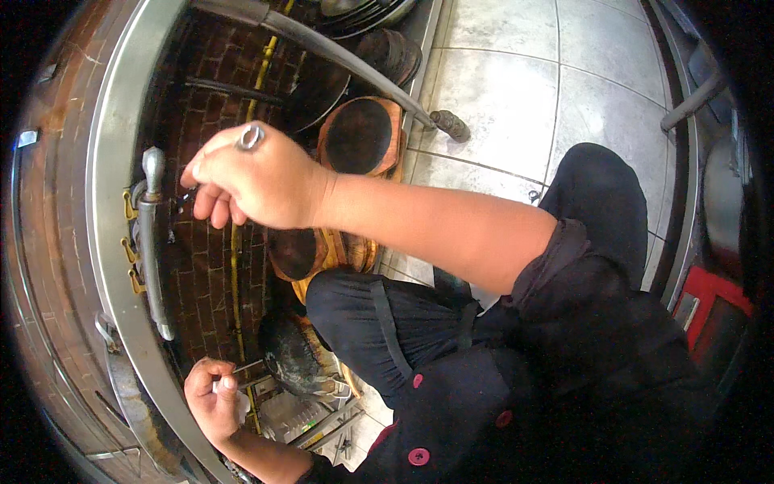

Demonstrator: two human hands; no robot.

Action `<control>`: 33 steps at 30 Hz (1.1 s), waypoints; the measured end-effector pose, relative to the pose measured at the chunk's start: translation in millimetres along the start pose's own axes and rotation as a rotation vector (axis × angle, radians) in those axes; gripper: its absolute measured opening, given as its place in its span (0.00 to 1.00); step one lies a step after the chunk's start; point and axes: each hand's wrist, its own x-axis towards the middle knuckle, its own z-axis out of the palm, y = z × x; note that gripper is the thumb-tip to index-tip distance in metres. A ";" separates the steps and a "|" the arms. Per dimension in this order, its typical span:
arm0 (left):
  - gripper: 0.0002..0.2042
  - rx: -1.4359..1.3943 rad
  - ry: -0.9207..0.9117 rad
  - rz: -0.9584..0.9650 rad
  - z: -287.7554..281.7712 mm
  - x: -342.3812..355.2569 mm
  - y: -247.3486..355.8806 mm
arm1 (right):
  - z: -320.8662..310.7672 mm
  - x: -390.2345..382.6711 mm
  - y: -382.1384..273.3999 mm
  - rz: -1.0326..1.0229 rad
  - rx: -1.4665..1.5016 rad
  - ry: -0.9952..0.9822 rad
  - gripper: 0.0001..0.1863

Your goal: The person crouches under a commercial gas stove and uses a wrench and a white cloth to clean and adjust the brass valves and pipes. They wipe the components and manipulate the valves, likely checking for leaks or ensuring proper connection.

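Note:
My right hand (256,176), with a silvery ring on one finger, reaches across in front of the dark brick-patterned wall. Its fingers are curled together, and a small dark thing at the fingertips is too blurred to name. Close beside them is a grey metal pipe (151,258) with a rounded end, fixed along the steel frame (121,105). Brass valve taps (129,203) sit in a row next to that pipe. Lower down, my left hand (214,403) is closed, thumb against fingers, near the frame's edge. Something whitish shows in its grip, and a thin rod seems to stick out past the fingers.
Wooden boards with black round plates (359,137) stand below my right forearm. Dark pans (367,16) are stacked at the top. A yellow pipe (264,64) runs along the wall. A steel leg (448,125) meets the tiled floor (500,89). Clutter (298,415) lies near my left hand.

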 end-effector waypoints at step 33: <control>0.13 -0.266 -0.117 -0.156 32.9 20.9 -30.0 | 1.1 0.8 -12.1 0.077 0.113 0.052 0.19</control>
